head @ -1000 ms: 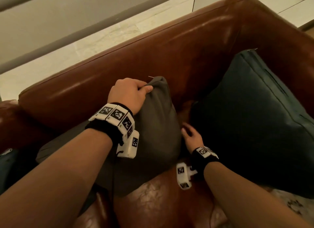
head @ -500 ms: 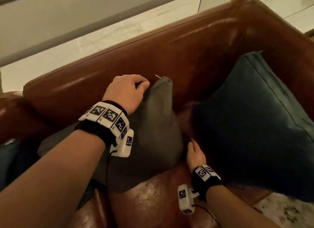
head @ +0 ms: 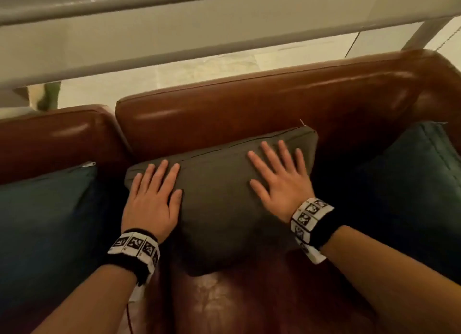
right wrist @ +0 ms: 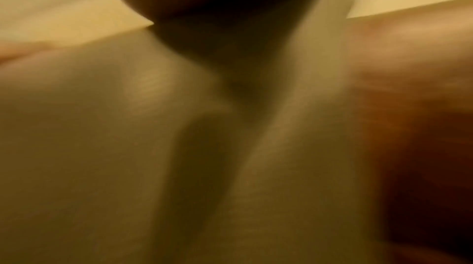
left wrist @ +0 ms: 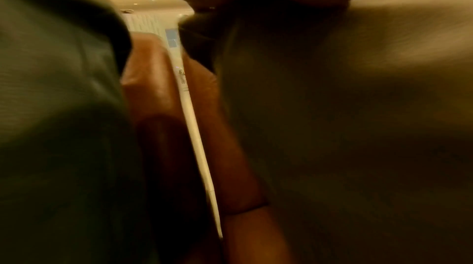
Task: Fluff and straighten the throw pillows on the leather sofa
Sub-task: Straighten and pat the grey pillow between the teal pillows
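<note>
An olive-grey throw pillow (head: 219,209) leans upright against the backrest of the brown leather sofa (head: 249,104), zipper seam along its top. My left hand (head: 152,196) lies flat on its left side, fingers straight. On the pillow's upper right, my right hand (head: 279,179) is pressed flat with fingers spread. A dark teal pillow (head: 47,224) stands to the left and another teal pillow (head: 409,194) to the right. Both wrist views are blurred: olive fabric (left wrist: 345,126) and teal fabric (left wrist: 56,106) in the left one, olive fabric (right wrist: 128,147) in the right one.
The worn leather seat cushion (head: 224,303) shows in front of the olive pillow. Behind the sofa back runs a pale floor (head: 199,69) and a grey rail (head: 124,4). A second backrest section (head: 55,134) is at the left.
The left hand let go of the olive pillow's top corner and the right hand left the gap by the teal pillow. Both now lie flat on the olive pillow, which faces me squarely.
</note>
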`<state>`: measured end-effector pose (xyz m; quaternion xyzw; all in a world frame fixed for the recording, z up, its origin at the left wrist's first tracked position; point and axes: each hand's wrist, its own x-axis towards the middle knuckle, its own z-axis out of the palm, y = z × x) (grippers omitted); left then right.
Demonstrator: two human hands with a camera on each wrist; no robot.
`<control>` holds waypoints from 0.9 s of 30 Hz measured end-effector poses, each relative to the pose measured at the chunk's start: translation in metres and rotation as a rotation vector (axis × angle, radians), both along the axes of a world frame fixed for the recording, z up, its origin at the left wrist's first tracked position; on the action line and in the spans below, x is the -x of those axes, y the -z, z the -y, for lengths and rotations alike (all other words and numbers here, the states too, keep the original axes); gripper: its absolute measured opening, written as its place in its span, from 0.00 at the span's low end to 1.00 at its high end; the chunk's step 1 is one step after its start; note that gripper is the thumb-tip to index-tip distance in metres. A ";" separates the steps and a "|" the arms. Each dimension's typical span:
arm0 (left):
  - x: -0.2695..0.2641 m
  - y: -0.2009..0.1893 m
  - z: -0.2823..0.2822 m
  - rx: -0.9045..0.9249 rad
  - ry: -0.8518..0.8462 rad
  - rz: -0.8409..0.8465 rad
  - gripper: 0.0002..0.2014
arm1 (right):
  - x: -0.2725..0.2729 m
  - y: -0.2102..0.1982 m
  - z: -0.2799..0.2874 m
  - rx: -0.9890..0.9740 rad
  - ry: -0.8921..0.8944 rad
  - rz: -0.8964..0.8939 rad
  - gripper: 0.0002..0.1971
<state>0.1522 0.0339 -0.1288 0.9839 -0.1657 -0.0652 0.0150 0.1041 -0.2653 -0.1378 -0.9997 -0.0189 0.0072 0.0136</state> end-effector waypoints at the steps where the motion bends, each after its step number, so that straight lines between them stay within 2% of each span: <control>1: 0.000 0.000 -0.010 -0.014 0.001 -0.009 0.30 | -0.002 -0.003 0.016 0.012 0.118 -0.025 0.32; 3: 0.004 -0.004 -0.016 -0.031 -0.031 0.004 0.30 | 0.001 -0.013 0.033 0.027 0.271 -0.063 0.33; 4: 0.007 -0.007 -0.012 -0.011 -0.099 0.016 0.30 | 0.003 -0.019 0.029 0.025 0.303 -0.060 0.32; 6: 0.009 -0.016 0.008 0.073 -0.221 0.048 0.30 | 0.002 -0.034 0.000 -0.035 0.272 -0.004 0.31; 7: 0.011 -0.019 0.024 0.114 -0.207 0.066 0.30 | -0.002 -0.039 -0.021 -0.081 0.198 0.014 0.29; 9: 0.013 -0.018 0.061 0.167 -0.060 0.084 0.29 | -0.012 -0.037 -0.061 -0.132 0.013 -0.017 0.28; 11: 0.009 -0.013 0.082 0.178 0.036 0.026 0.29 | -0.024 -0.027 -0.077 -0.086 -0.065 -0.085 0.28; 13: 0.001 -0.003 0.071 0.130 0.047 0.038 0.28 | -0.033 -0.016 -0.057 -0.036 -0.038 -0.091 0.27; 15: -0.005 0.003 0.039 0.086 0.012 0.055 0.29 | -0.033 -0.011 -0.017 -0.041 0.071 -0.111 0.28; 18: -0.005 -0.002 -0.011 0.002 -0.073 0.075 0.31 | -0.020 -0.021 0.029 0.034 0.221 -0.088 0.31; 20: 0.004 -0.008 -0.006 0.004 -0.084 0.149 0.31 | -0.011 -0.030 0.021 0.048 0.221 0.014 0.31; 22: 0.021 -0.009 0.027 0.085 0.029 0.227 0.31 | 0.001 -0.031 -0.017 -0.005 0.100 0.119 0.30; 25: 0.044 0.014 0.069 0.133 0.215 0.237 0.31 | 0.021 0.000 -0.072 -0.052 -0.065 0.138 0.30; 27: 0.045 0.039 0.060 0.093 0.220 0.266 0.32 | 0.030 0.024 -0.062 -0.028 -0.095 0.138 0.30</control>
